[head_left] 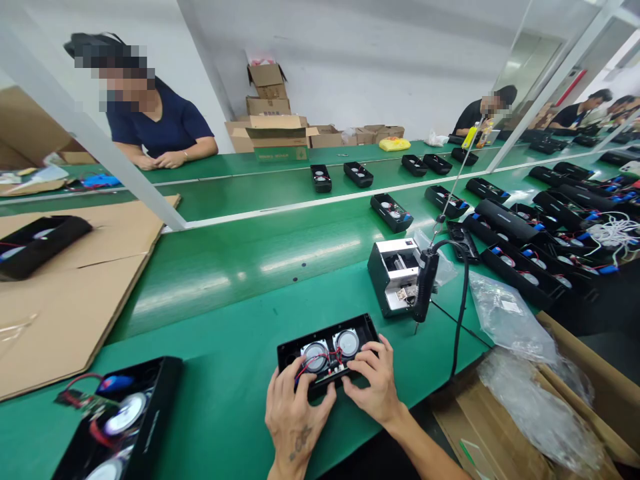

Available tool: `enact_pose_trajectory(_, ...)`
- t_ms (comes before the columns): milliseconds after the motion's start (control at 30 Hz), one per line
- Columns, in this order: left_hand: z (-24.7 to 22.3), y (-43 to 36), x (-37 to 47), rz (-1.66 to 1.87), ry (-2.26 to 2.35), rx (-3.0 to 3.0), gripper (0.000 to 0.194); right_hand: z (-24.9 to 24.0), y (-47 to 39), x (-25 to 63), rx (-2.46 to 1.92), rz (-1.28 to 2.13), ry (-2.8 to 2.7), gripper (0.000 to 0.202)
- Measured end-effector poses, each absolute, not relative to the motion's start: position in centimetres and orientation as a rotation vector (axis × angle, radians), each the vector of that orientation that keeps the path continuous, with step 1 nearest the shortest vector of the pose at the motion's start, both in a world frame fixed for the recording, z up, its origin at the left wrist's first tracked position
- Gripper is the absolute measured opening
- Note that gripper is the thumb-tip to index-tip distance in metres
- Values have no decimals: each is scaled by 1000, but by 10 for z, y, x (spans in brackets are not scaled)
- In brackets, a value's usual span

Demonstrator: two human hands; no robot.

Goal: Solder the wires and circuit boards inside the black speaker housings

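Note:
An open black speaker housing lies on the green bench in front of me, two round speaker drivers in it. Red and black wires run across them to a small circuit board along the near wall. My left hand grips the near left corner, thumb outside and fingers over the rim by the wires. At the near right side, my right hand has its thumb against the front wall and its fingertips at the board's right end. An electric screwdriver hangs just beyond, bit pointing down.
A metal-and-black screw feeder stands behind the screwdriver. Another open housing sits at left, near cardboard. Many housings crowd the right side. Plastic bags and a carton are at lower right. A person sits across the line.

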State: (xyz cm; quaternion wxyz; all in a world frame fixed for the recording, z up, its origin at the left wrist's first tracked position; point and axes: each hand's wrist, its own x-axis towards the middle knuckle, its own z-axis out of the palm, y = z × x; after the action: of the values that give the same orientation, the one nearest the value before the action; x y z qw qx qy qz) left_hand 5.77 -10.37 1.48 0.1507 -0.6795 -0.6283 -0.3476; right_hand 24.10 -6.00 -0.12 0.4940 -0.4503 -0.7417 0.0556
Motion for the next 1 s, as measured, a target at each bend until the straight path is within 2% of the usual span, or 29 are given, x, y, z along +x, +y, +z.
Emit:
enact_pose_trajectory(333, 14, -103, 54, -1023, -1773, -2020, 14, -2, -60, 243, -1088, 136, -1829, 19)
enact_pose_trajectory(433, 13, -109, 42, -1082, -1710, -2106, 21, -1, -61, 250, -1058, 149, -1866, 15)
enact_pose_trajectory(567, 13, -122, 20, -1155, -1648, -2222, 32, -2, -67, 262, -990, 143, -1948, 21)
enact_pose_trajectory(633, 15, -128, 6, -1082, -1591, -2330, 38, -3, -70, 267, -978, 134, -1979, 22)
enact_pose_trajectory(767, 23, -123, -32, -720, -1418, -2520, 46, -5, -69, 268, -973, 162, -1991, 21)
enact_pose_trajectory(900, 31, -95, -70, -548, -1212, -2530, 43, 0, -54, 267, -935, 238, -2020, 18)
enact_pose_trajectory(1000, 25, -76, -82, -574, -1013, -2570, 29, 5, -42, 275, -922, 246, -1952, 24)
